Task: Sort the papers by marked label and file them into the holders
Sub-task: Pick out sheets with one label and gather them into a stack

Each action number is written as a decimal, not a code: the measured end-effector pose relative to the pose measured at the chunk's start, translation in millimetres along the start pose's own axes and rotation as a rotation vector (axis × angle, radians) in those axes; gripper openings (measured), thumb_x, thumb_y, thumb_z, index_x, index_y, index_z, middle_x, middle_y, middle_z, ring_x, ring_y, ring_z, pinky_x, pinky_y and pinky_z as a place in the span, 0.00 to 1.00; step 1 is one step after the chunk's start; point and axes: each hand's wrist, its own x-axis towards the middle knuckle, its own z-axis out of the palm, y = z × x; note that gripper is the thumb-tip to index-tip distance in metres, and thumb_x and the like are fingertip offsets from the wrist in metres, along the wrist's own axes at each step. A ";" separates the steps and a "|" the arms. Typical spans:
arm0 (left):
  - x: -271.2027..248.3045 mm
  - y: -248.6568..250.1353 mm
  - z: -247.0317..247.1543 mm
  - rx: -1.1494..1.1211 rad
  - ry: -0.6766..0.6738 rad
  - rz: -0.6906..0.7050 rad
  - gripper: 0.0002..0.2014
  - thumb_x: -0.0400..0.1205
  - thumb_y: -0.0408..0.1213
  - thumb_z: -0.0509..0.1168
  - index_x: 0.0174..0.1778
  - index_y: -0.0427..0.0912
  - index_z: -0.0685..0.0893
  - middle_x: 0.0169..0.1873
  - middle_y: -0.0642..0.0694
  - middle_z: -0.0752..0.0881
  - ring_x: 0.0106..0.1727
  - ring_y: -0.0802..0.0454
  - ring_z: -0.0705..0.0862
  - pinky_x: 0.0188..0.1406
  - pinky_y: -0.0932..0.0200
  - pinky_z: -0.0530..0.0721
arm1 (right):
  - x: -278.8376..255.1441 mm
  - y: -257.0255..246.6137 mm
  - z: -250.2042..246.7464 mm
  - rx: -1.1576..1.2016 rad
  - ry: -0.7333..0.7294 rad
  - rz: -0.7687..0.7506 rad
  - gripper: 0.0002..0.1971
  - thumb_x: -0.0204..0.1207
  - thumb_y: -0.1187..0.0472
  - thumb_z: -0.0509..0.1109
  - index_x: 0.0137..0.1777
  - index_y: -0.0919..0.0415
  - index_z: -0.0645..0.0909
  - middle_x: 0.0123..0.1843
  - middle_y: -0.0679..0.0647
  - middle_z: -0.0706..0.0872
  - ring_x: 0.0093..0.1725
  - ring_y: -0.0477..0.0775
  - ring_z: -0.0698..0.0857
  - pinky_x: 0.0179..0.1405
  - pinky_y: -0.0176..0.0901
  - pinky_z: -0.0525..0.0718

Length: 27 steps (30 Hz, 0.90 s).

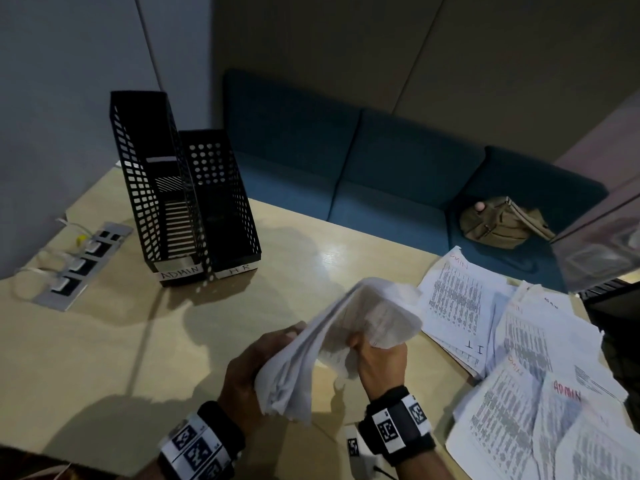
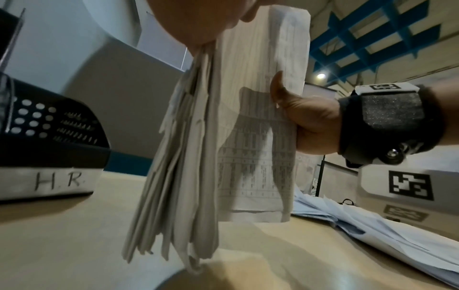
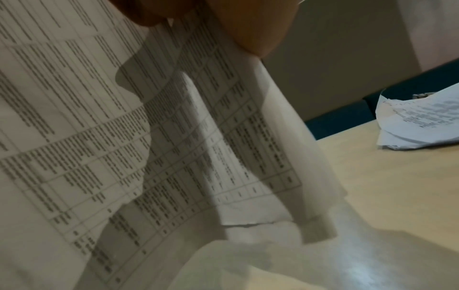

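Both hands hold one thick stack of printed papers point(image 1: 332, 337) on edge above the table. My left hand point(image 1: 256, 362) grips its near left side, and my right hand point(image 1: 377, 358) pinches several sheets bent off to the right. In the left wrist view the stack point(image 2: 178, 157) hangs down with one printed sheet point(image 2: 258, 121) held apart by the right hand point(image 2: 305, 121). The right wrist view is filled by the sheets point(image 3: 124, 137) under my fingers point(image 3: 253, 25). Two black mesh holders stand at the back left, labelled ADMIN point(image 1: 149, 188) and HR point(image 1: 228, 202).
Loose papers point(image 1: 519, 341) marked ADMIN and IT lie spread over the table's right side. A power socket panel point(image 1: 79, 261) with white cables is set into the left of the table. A blue sofa point(image 1: 381, 174) with an olive bag point(image 1: 498, 223) runs behind the table.
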 end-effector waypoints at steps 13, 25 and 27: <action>21.1 0.5 -19.9 0.231 -0.147 0.255 0.30 0.82 0.32 0.62 0.79 0.55 0.64 0.74 0.44 0.72 0.76 0.51 0.72 0.71 0.58 0.76 | 10.5 26.0 -0.2 -0.227 -0.147 -0.111 0.13 0.75 0.63 0.72 0.57 0.57 0.74 0.46 0.42 0.83 0.44 0.33 0.84 0.35 0.29 0.80; 49.1 -7.0 -42.8 0.146 -0.072 0.108 0.09 0.81 0.40 0.65 0.56 0.54 0.81 0.55 0.43 0.87 0.58 0.44 0.87 0.53 0.42 0.86 | 35.1 -28.1 -10.8 -0.366 -0.047 -0.784 0.18 0.74 0.55 0.68 0.65 0.48 0.75 0.57 0.57 0.79 0.57 0.25 0.72 0.57 0.16 0.71; 46.0 -8.1 -43.1 0.115 -0.058 0.025 0.12 0.80 0.47 0.67 0.59 0.61 0.80 0.55 0.47 0.88 0.59 0.46 0.87 0.52 0.43 0.87 | 32.4 -25.8 -10.4 -0.294 -0.030 -0.758 0.16 0.72 0.57 0.70 0.59 0.49 0.75 0.56 0.52 0.79 0.59 0.26 0.74 0.59 0.20 0.72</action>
